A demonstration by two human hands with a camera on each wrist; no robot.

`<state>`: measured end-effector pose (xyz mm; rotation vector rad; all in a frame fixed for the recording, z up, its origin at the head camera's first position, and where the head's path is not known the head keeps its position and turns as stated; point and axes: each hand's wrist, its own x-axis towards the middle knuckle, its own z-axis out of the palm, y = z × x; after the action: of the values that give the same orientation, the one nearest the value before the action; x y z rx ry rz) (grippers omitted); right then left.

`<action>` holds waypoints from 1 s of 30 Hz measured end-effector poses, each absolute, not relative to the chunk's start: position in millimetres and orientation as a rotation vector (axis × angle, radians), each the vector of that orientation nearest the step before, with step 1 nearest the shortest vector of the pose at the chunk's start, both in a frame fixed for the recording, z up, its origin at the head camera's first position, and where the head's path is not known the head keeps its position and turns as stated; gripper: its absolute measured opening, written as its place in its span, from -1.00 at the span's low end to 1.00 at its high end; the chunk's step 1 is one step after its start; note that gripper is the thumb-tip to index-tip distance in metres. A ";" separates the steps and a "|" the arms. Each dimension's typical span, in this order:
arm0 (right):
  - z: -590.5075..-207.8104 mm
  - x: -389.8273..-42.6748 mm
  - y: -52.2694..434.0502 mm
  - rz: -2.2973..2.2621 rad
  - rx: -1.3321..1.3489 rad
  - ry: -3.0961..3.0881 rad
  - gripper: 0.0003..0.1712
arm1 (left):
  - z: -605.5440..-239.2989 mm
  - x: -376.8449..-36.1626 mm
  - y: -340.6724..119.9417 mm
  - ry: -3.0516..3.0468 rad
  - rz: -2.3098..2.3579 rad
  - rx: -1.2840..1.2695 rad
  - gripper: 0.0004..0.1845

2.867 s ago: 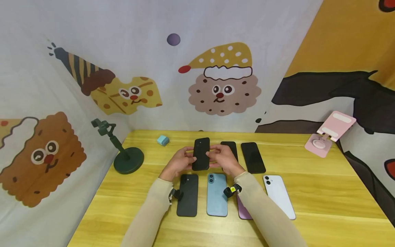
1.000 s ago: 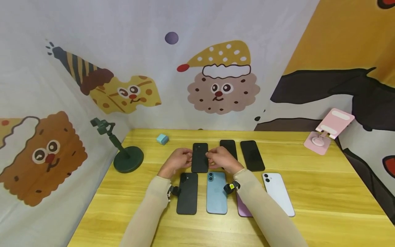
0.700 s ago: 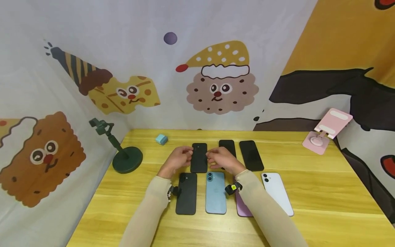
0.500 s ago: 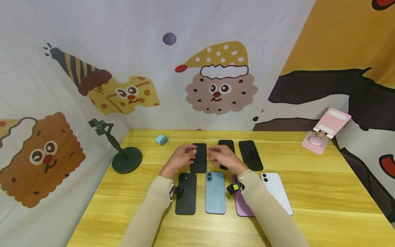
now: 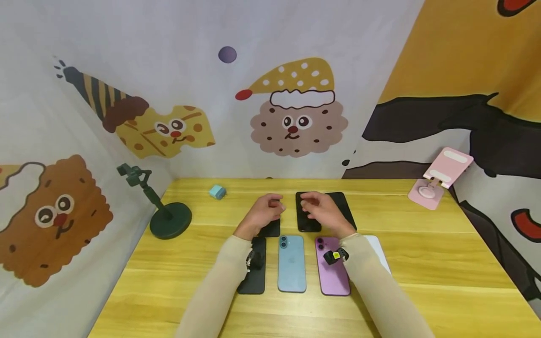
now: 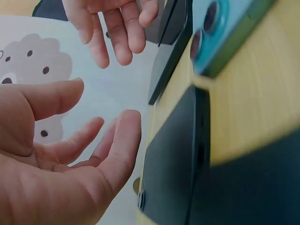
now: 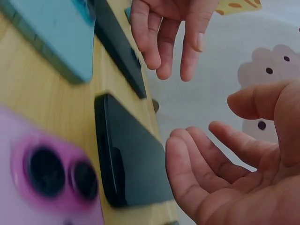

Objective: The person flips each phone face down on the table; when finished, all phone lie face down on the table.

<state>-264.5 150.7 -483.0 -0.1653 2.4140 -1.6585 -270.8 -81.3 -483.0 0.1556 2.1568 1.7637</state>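
In the head view my left hand (image 5: 263,216) hovers over a black phone (image 5: 272,229) in the back row and partly hides it. Its fingers are loosely bent, with nothing between them. My right hand (image 5: 324,211) is above the back row too, overlapping a black phone (image 5: 307,223) lying screen up and another black phone (image 5: 345,206) beside it. The left wrist view shows both hands, with a gap between left thumb and fingers. Nearer lie a dark phone (image 5: 252,281), a blue phone (image 5: 291,270), a pink phone (image 5: 334,279) and a white phone (image 5: 378,249), partly covered by the right sleeve.
A dark green stand (image 5: 171,220) is at the table's left edge. A small light blue charger plug (image 5: 217,191) lies at the back left. At the right back stands a pink phone stand (image 5: 427,193). A printed cloth (image 5: 186,56) hangs behind the wooden table (image 5: 444,263).
Both hands held a black phone, lowered it into the back row and let go. They have since lifted off it and moved right, the right hand now over the other black phones.
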 end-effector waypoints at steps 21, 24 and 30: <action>-496.2 -253.2 179.0 -1.536 -0.059 2.524 -0.33 | -491.1 -271.7 -40.1 2.023 1.768 0.078 -0.30; -496.9 -251.1 180.2 -1.544 -0.034 2.526 -0.35 | -492.2 -271.3 -36.6 2.019 1.768 0.065 -0.30; -495.3 -251.1 178.3 -1.505 -0.045 2.560 -0.36 | -490.8 -271.3 -35.3 1.995 1.816 0.028 -0.30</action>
<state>-251.1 178.3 -495.3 -0.0445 2.5595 -1.5055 -271.3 -35.3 -490.8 0.0282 1.9949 1.8156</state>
